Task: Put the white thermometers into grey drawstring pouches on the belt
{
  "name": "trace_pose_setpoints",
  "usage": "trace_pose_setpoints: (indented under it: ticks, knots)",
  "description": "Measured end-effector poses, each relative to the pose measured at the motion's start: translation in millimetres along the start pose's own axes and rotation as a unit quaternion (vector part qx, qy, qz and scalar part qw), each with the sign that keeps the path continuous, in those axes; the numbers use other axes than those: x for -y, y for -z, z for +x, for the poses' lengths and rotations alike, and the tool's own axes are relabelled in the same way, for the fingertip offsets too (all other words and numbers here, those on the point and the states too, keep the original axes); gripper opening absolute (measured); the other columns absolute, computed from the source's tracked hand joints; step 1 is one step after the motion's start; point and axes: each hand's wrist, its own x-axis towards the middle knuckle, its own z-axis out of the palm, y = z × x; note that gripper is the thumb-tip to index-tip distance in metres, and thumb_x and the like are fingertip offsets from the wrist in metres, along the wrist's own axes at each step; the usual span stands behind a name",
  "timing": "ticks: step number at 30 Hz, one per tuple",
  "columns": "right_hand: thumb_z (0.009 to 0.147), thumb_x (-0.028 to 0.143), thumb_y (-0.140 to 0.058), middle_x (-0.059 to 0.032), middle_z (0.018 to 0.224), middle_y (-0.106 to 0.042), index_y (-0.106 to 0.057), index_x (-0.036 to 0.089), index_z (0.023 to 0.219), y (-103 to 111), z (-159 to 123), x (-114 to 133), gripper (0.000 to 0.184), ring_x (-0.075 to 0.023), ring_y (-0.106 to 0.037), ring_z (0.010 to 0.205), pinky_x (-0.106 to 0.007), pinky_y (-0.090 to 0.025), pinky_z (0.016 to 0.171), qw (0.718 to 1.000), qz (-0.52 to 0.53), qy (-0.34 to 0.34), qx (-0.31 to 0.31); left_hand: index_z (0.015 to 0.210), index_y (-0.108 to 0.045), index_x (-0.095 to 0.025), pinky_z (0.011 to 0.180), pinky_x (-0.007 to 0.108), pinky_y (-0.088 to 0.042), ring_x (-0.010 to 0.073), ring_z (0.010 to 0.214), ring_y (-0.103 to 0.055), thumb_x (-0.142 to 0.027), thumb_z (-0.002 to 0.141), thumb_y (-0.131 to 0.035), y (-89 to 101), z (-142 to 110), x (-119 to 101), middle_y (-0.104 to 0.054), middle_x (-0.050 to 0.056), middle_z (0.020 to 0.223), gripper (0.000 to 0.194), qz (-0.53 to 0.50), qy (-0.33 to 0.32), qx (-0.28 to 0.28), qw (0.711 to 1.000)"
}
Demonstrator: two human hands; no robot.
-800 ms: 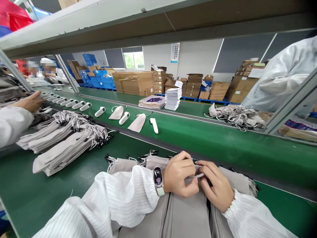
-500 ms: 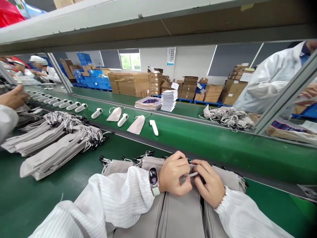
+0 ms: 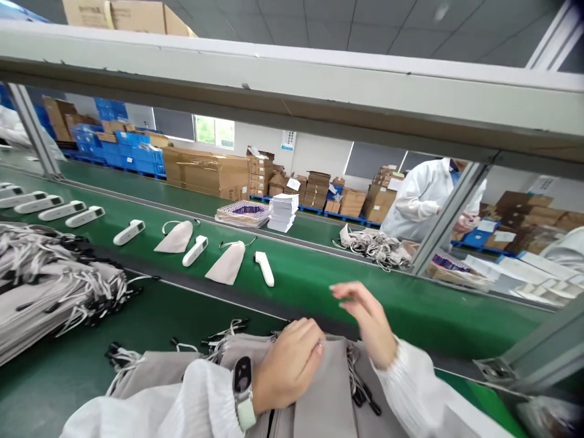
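My left hand (image 3: 287, 362), with a smartwatch on the wrist, is curled over the top edge of a grey drawstring pouch (image 3: 326, 389) that lies on a stack of pouches in front of me. My right hand (image 3: 367, 319) is lifted off the stack, fingers loosely spread and blurred, holding nothing. It hovers over the near edge of the green conveyor belt (image 3: 365, 286). On the belt lie white handheld devices (image 3: 264, 268) and filled light pouches (image 3: 227, 265) in a row.
More grey pouches with black-tipped cords (image 3: 55, 292) are piled at the left. A person in a white coat (image 3: 424, 198) stands across the belt, beside a heap of pouches (image 3: 376, 246). A metal shelf rail (image 3: 292, 91) runs overhead. Cardboard boxes fill the background.
The camera has swung right and up. My right hand let go of the pouch cord and rose toward the belt. My left hand stays on the pouch.
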Motion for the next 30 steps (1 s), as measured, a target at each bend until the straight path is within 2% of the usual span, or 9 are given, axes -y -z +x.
trace_pose_setpoints:
  ticks: [1,3,5,8,11,14,18,22,30]
  knots:
    - [0.071,0.018,-0.038,-0.0047,0.088,-0.056,-0.048,0.018,0.081,-11,22,4,0.014,-0.0164,-0.052,0.088,-0.029,-0.041,0.074,0.998,-0.051,0.017,0.013,0.078,-0.042,-0.016,0.068,0.033,-0.036,0.0173,0.074,-0.041,-0.016,0.084,-0.025,-1.6,0,0,-0.047,0.004,0.078,0.019,0.025,-0.010,0.012,1.000]
    - [0.073,0.023,-0.041,-0.0019,0.079,-0.057,-0.049,0.019,0.079,-45,68,4,0.010,-0.0151,-0.053,0.078,-0.029,-0.039,0.073,0.976,-0.161,0.026,0.147,0.079,-0.044,-0.016,0.070,0.034,-0.036,0.0183,0.074,-0.041,-0.016,0.085,-0.024,-4.6,-1,2,-0.048,0.005,0.079,0.020,0.056,-0.019,0.024,0.998]
    - [0.074,0.028,-0.045,-0.0042,0.086,-0.057,-0.050,0.020,0.087,-88,105,-5,0.016,-0.0188,-0.053,0.084,-0.033,-0.038,0.076,0.940,-0.257,-0.058,0.219,0.083,-0.045,-0.016,0.071,0.035,-0.037,0.0193,0.077,-0.042,-0.015,0.085,-0.024,-6.5,-2,4,-0.049,0.006,0.082,0.021,0.052,-0.015,0.024,0.998]
    - [0.066,0.023,-0.059,-0.0138,0.102,-0.053,-0.046,0.017,0.099,-142,137,-24,0.036,-0.0286,-0.048,0.098,-0.042,-0.035,0.078,0.932,-0.275,-0.118,0.206,0.096,-0.044,-0.016,0.078,0.036,-0.037,0.0216,0.089,-0.043,-0.014,0.083,-0.027,-7.4,-3,8,-0.050,0.008,0.096,0.022,0.021,-0.037,0.008,0.999]
    - [0.062,0.009,-0.060,-0.0169,0.103,-0.053,-0.043,0.015,0.107,-161,147,-37,0.048,-0.0307,-0.049,0.099,-0.043,-0.037,0.077,0.938,-0.250,-0.152,0.188,0.102,-0.043,-0.017,0.082,0.036,-0.037,0.0220,0.095,-0.042,-0.013,0.083,-0.028,-6.2,-2,13,-0.049,0.009,0.103,0.024,-0.010,-0.046,-0.014,0.999]
    - [0.065,0.008,-0.057,-0.0137,0.102,-0.054,-0.029,0.016,0.121,-135,144,-39,0.062,-0.0255,-0.052,0.097,-0.039,-0.040,0.078,0.948,-0.212,-0.166,0.166,0.087,-0.045,-0.018,0.079,0.034,-0.039,0.0192,0.085,-0.045,-0.018,0.087,-0.025,-1.6,0,12,-0.051,0.006,0.089,0.021,-0.045,0.002,-0.028,0.999]
    - [0.078,0.020,-0.045,-0.0041,0.094,-0.056,0.008,0.028,0.129,-50,119,-19,0.074,-0.0169,-0.058,0.085,-0.036,-0.047,0.071,0.983,0.027,-0.145,0.109,0.079,-0.041,-0.019,0.078,0.030,-0.038,0.0154,0.078,-0.044,-0.023,0.090,-0.021,7.7,5,9,-0.046,0.002,0.080,0.023,-0.122,0.038,-0.037,0.991]
    - [0.067,0.023,-0.060,0.0027,0.084,-0.054,0.006,0.045,0.124,17,67,11,0.090,-0.0177,-0.060,0.073,-0.041,-0.050,0.064,0.938,0.328,-0.102,0.052,0.079,-0.039,-0.019,0.070,0.026,-0.038,0.0140,0.073,-0.043,-0.027,0.090,-0.023,11.5,9,6,-0.042,0.001,0.077,0.021,-0.176,0.053,-0.032,0.982]
    - [0.066,0.033,-0.063,0.0033,0.080,-0.055,-0.018,0.039,0.113,25,28,13,0.066,-0.0170,-0.060,0.072,-0.039,-0.049,0.064,0.894,0.425,-0.138,-0.005,0.079,-0.039,-0.019,0.067,0.026,-0.038,0.0150,0.071,-0.041,-0.030,0.090,-0.023,6.8,5,-7,-0.041,0.003,0.078,0.023,-0.169,0.035,-0.007,0.985]
